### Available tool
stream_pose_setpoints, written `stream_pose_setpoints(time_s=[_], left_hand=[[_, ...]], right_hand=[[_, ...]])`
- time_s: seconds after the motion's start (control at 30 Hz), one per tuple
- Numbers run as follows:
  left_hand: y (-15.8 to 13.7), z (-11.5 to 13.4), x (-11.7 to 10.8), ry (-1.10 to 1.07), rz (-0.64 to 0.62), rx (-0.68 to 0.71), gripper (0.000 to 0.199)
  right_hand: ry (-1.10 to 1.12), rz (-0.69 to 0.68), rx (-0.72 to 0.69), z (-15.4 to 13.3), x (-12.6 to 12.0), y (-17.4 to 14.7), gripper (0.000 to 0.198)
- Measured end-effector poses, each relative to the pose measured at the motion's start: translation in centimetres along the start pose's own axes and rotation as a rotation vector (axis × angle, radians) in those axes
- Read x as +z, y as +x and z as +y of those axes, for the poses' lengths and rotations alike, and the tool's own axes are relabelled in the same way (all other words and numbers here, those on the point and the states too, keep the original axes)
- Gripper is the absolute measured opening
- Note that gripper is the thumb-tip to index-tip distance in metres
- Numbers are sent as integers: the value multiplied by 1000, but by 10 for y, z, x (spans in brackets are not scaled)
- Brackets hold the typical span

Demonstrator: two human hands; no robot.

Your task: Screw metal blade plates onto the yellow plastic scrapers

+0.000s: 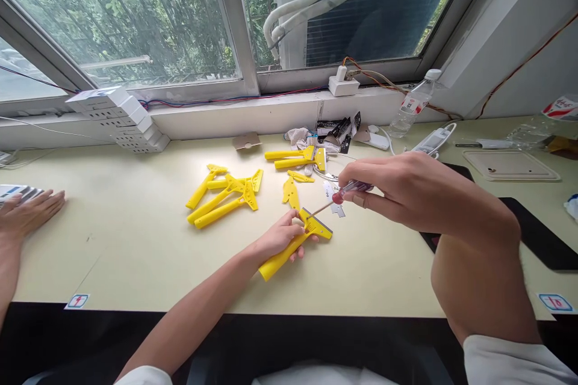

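Note:
A yellow scraper (280, 258) with a metal blade edge lies in my left hand (285, 234), whose fingers are wrapped round it below the head. My right hand (388, 186) grips a screwdriver (356, 186) by its clear handle with a red collar. The screwdriver's shaft slants down to the left, its tip at the scraper's head. Just beyond the head lie a loose yellow plate (291, 194) and a smaller yellow piece (300, 177). Thin metal blades (336, 209) rest on the table under the screwdriver.
Several yellow scraper handles (226, 198) lie to the left; more scrapers (289, 162) lie farther back. Another person's hand (34, 213) rests at the far left. White boxes (124, 120), a plastic bottle (413, 105) and a black mat (542, 234) stand or lie around the table.

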State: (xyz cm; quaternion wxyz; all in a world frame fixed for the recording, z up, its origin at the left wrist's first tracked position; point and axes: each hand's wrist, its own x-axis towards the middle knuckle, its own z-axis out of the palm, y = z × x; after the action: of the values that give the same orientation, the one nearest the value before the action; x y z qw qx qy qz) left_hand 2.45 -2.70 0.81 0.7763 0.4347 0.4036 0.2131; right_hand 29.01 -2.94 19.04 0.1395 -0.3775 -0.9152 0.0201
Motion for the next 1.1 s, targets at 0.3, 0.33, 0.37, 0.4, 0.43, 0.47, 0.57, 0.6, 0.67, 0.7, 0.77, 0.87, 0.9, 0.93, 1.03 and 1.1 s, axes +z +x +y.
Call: stream_pose_setpoints(time_s=[0.3, 0.33, 0.37, 0.4, 0.43, 0.47, 0.57, 0.6, 0.67, 0.7, 0.77, 0.87, 0.9, 0.93, 1.03, 1.1], left_hand=[[-1, 1, 0, 19, -9, -27, 37], [0, 1, 0, 18, -10, -26, 37], [0, 0, 0, 16, -13, -24, 37], [0, 0, 0, 13, -16, -21, 38], [0, -1, 0, 12, -20, -18, 38], [0, -1, 0, 12, -23, -16, 39], [0, -2, 0, 15, -21, -15, 40], [0, -1, 0, 15, -19, -18, 39], [1, -1, 0, 13, -14, -23, 39], [1, -1, 0, 13, -15, -26, 40], [2, -2, -1, 16, -23, -28, 40], [3, -5, -3, 17, -29, -14, 42], [3, -5, -3, 14, -23, -6, 42], [3, -6, -3, 11, -16, 2, 43], [1, -5, -2, 18, 0, 19, 46], [0, -3, 0, 26, 10, 24, 48]], right_hand=[[11, 28, -12, 3, 2, 1, 19], [19, 28, -5, 3, 2, 1, 19], [26, 28, 4, 3, 2, 1, 19], [31, 28, 13, 3, 2, 1, 20], [32, 29, 19, 3, 2, 2, 21], [28, 29, 21, 3, 2, 2, 22], [4, 34, 31, 2, 1, 2, 24], [-3, 36, 37, 2, 2, 2, 24], [-8, 38, 54, 3, 2, 2, 24], [-11, 38, 64, 3, 3, 2, 24], [-18, 45, 86, 2, 4, 2, 24], [11, 80, 131, 1, 6, 3, 22], [50, 94, 142, 0, 7, 5, 24], [102, 104, 148, 1, 8, 7, 26], [304, 99, 131, 9, 14, 18, 29], [456, 54, 109, 20, 25, 27, 32]])
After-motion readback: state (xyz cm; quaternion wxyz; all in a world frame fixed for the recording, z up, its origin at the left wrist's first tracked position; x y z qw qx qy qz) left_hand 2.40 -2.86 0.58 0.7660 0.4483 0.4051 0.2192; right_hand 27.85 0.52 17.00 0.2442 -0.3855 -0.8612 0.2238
